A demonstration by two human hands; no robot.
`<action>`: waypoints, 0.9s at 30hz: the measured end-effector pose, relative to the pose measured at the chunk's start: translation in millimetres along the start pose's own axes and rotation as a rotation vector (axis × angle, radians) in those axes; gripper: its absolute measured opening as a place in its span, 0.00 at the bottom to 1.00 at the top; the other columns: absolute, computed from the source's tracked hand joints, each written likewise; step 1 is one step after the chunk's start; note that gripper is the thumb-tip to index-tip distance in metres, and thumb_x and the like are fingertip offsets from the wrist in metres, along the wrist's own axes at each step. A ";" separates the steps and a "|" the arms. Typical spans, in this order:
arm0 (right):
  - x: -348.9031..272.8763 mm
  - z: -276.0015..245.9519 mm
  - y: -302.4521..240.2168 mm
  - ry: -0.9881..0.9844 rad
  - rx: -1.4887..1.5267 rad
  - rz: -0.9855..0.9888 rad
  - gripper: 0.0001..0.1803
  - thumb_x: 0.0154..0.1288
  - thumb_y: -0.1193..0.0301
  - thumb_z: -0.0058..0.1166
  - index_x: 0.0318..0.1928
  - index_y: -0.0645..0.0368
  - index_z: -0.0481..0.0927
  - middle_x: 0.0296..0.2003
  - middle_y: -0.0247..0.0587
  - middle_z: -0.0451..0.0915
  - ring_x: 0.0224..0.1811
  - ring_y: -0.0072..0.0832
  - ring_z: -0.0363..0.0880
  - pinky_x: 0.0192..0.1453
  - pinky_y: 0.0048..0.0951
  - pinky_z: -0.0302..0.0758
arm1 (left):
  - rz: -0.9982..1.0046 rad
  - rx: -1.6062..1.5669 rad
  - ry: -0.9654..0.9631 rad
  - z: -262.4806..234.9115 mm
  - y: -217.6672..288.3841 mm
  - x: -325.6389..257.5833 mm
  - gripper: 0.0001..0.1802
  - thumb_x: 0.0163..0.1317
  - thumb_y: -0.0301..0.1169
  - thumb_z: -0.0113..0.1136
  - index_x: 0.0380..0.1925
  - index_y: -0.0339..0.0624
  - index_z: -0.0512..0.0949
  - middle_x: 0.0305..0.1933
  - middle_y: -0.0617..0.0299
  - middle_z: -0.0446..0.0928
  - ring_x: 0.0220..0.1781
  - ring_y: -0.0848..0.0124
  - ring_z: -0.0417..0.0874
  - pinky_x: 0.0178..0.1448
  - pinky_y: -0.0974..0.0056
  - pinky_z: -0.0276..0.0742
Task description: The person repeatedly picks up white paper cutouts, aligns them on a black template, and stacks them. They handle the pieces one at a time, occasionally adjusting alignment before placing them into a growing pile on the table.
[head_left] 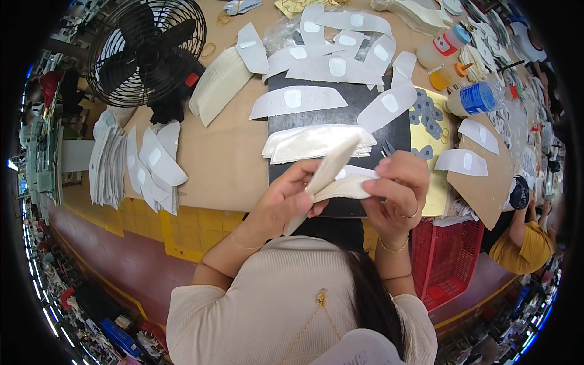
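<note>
Cream piece [333, 163], pale strips [319, 98] (white-patched), black mat [398, 131], yellow board [434, 191], red latticed crate [447, 252]

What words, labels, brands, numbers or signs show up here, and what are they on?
Bottle with red-and-white label: print too small to read.
Bottle with blue label: print too small and blurred.
Pale item at the bottom edge: grey script, partly cut off, not copied here.
Held cream piece: no print visible.
</note>
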State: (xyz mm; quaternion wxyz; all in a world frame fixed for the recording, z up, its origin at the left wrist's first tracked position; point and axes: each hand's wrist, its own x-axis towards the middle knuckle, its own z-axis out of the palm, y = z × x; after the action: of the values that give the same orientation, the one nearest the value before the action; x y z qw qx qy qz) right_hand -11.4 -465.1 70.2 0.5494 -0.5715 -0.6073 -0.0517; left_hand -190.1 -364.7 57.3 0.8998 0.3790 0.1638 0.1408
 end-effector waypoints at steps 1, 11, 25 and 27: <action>-1.1 -1.3 0.5 -0.047 0.026 0.010 0.18 0.43 0.81 0.68 0.37 0.53 0.80 0.44 0.36 0.81 0.42 0.37 0.79 0.46 0.35 0.74 | 0.014 -0.032 0.029 -0.5 -0.1 0.6 0.36 0.66 0.50 0.56 0.64 0.36 0.60 0.50 0.57 0.72 0.41 0.74 0.73 0.45 0.69 0.72; -16.2 -22.6 0.6 0.009 0.703 0.209 0.09 0.58 0.81 0.60 0.28 0.60 0.72 0.36 0.52 0.85 0.43 0.50 0.85 0.49 0.47 0.81 | 0.352 0.014 0.299 -74.5 16.8 4.0 0.26 0.75 0.46 0.41 0.58 0.34 0.64 0.46 0.49 0.75 0.38 0.67 0.81 0.41 0.67 0.78; -4.0 4.2 4.4 0.147 0.595 0.905 0.21 0.65 0.77 0.57 0.57 0.67 0.71 0.48 0.47 0.76 0.41 0.26 0.81 0.37 0.24 0.85 | 0.292 1.314 0.821 -132.5 56.6 -33.2 0.29 0.70 0.48 0.53 0.60 0.36 0.71 0.54 0.49 0.77 0.52 0.61 0.80 0.57 0.65 0.73; -9.1 -0.1 13.8 0.162 0.604 0.943 0.19 0.65 0.77 0.57 0.56 0.68 0.72 0.49 0.46 0.76 0.42 0.26 0.81 0.38 0.24 0.86 | 0.290 1.523 0.851 -127.9 47.9 -27.9 0.28 0.69 0.47 0.56 0.59 0.37 0.73 0.54 0.52 0.78 0.55 0.61 0.78 0.61 0.66 0.70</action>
State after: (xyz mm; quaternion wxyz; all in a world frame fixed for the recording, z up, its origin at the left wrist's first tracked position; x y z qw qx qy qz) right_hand -3.3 -466.2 55.9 0.6969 -0.5927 -0.2301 0.3317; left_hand -273.0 -261.7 13.1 0.2394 0.8080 0.4842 0.2354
